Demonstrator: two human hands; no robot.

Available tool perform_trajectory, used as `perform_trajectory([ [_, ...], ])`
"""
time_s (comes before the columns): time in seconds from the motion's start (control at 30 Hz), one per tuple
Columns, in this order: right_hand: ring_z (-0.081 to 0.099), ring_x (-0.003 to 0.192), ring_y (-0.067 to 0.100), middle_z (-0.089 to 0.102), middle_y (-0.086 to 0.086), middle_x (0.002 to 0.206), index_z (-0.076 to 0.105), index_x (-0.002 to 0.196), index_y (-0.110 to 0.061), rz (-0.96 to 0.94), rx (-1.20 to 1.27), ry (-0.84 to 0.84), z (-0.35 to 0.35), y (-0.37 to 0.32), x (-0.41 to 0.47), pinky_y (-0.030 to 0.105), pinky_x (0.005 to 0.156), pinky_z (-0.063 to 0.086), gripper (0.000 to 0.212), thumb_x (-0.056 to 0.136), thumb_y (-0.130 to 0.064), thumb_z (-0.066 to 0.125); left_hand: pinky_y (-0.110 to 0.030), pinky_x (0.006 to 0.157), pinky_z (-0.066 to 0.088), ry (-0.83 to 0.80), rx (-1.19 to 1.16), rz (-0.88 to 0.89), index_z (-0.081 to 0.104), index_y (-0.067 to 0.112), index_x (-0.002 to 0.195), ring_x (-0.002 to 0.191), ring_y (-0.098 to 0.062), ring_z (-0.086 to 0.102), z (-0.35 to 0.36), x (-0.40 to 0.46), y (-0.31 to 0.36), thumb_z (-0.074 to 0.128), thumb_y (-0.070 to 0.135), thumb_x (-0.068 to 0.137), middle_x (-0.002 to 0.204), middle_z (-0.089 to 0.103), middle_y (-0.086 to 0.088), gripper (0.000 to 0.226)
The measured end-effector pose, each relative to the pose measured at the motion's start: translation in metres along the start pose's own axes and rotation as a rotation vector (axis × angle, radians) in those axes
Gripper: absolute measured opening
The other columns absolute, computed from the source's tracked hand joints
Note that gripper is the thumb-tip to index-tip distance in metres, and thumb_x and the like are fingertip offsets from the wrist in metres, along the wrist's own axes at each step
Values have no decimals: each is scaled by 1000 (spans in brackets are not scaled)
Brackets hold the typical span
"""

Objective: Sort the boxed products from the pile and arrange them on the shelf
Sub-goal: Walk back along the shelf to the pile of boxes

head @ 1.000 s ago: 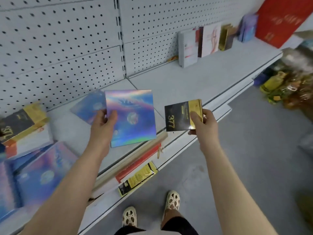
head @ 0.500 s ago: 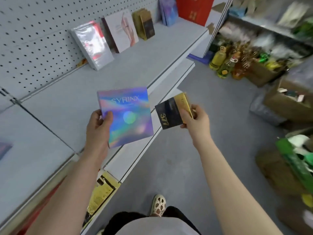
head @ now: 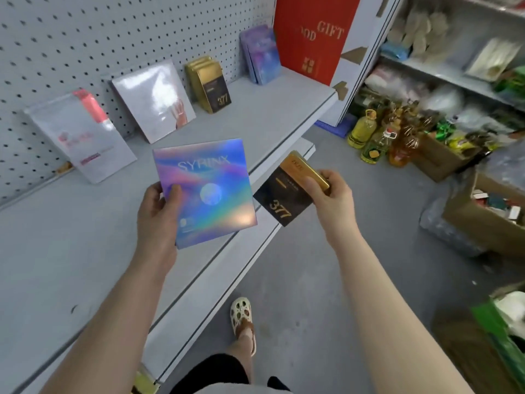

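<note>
One head-worn wide-angle view, looking forward and down.
It faces the grey shelf point(head: 85, 251) slanting off to the left, with the floor point(head: 326, 265) to the right; both forearms reach in close from the bottom edge, and far boxes against the pegboard point(head: 113, 38) bend at the edges.

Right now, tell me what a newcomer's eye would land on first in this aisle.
First, the iridescent SYRINX box, held up in the left hand over the shelf at centre frame. Next, the black-and-gold 377 box gripped in the right hand beside it. Then the tall red gift box standing at the shelf's far end, with bottles of yellow oil on the floor beyond.
</note>
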State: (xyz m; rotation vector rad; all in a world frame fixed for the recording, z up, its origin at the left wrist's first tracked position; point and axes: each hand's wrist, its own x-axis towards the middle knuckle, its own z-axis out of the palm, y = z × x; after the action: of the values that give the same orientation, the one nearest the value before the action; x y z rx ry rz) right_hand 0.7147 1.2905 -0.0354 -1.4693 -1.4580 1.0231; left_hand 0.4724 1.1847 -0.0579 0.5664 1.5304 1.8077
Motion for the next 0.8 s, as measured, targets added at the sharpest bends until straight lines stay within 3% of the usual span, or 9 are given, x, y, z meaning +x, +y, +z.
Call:
perform_trajectory([
  [0.13,55,82,13,61,-2,96,55,110,-23,-45,-12,-93,24,-17,87,26,68,44,14,97,-27,57,-19,58,54,125,4,35,56,23,91,68,-3,67,35,68,4,56,18,98,89,68,4,9],
  [0.33,55,87,11,59,-1,105,49,123,-23,-64,-49,-256,59,-48,204,23,66,43,23,102,-32,49,-16,60,52,240,45,67,55,22,90,67,2,64,73,148,12,56,16,98,87,66,7,10],
  [0.43,58,89,11,62,-3,101,51,116,-26,-104,-41,-327,83,-63,258,25,69,45,19,100,-34,55,-17,64,51,289,77,76,57,17,97,70,2,64,81,174,8,56,17,98,89,66,7,1],
  [0.6,61,90,20,67,0,97,58,99,-25,-253,-43,-458,139,-70,353,34,80,52,19,87,-25,72,-21,71,53,460,98,73,58,9,114,76,-2,63,99,200,-2,54,16,99,92,66,5,17],
  [0.7,58,81,14,64,-8,90,60,96,-27,-325,-64,-635,175,-71,401,29,74,49,18,85,-23,74,-34,78,52,572,78,49,57,7,115,86,-15,64,117,205,-8,54,19,99,97,67,-2,20],
  [0.8,60,87,17,65,-4,97,62,104,-25,-383,-138,-825,207,-70,440,28,74,47,21,87,-28,73,-35,74,54,674,38,30,58,8,115,88,-21,63,139,206,-15,54,20,99,98,66,-6,20],
])
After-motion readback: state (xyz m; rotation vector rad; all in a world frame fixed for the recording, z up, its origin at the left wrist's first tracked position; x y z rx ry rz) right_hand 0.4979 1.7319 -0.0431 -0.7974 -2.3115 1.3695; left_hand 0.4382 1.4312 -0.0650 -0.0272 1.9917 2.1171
